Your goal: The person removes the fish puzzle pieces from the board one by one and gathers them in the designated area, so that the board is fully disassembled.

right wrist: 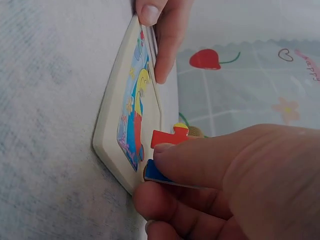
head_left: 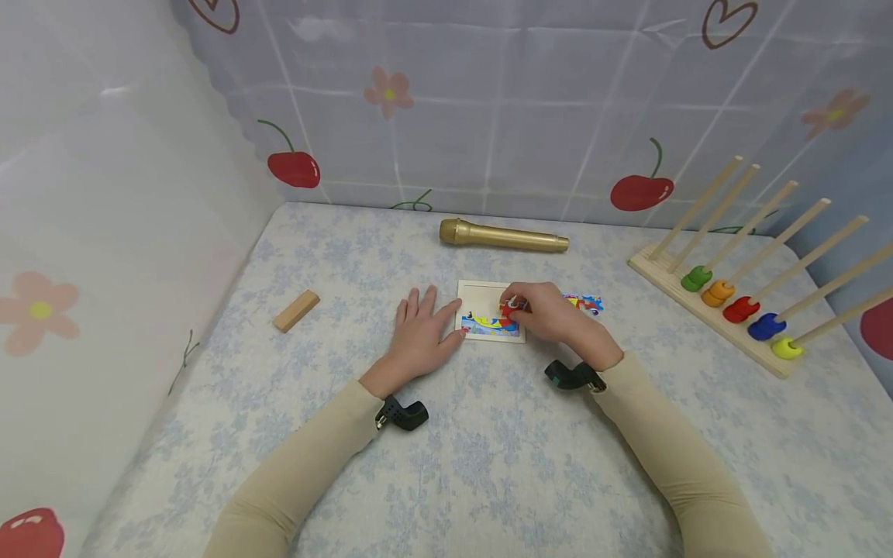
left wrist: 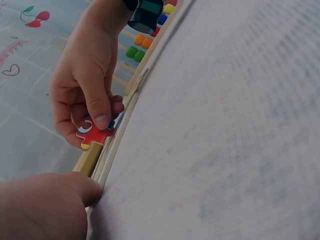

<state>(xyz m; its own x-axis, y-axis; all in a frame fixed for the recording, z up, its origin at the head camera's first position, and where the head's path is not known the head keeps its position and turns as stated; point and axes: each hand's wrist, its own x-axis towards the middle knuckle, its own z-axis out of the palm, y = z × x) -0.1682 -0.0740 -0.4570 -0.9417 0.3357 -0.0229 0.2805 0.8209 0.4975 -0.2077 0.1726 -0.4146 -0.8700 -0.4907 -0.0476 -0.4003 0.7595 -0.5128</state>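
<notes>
My right hand (head_left: 547, 314) pinches a red and blue jigsaw piece (right wrist: 167, 140) between thumb and fingers, just above the puzzle tray (head_left: 478, 288). Inside the pale frame, the part nearest me is filled with joined blue, yellow and red picture pieces (right wrist: 136, 107); the far part shows bare board. My left hand (head_left: 422, 333) lies flat with fingers spread, its thumb and index finger touching the tray's left edge. More colourful puzzle pieces (head_left: 591, 304) lie on the table beyond the right hand, partly hidden by it.
A gold microphone (head_left: 505, 237) lies behind the tray. To the left sits a small wooden block (head_left: 296, 311). A wooden peg rack (head_left: 711, 310) with upright rods and coloured beads stands at the right. A printed curtain (head_left: 474, 108) hangs along the table's back edge.
</notes>
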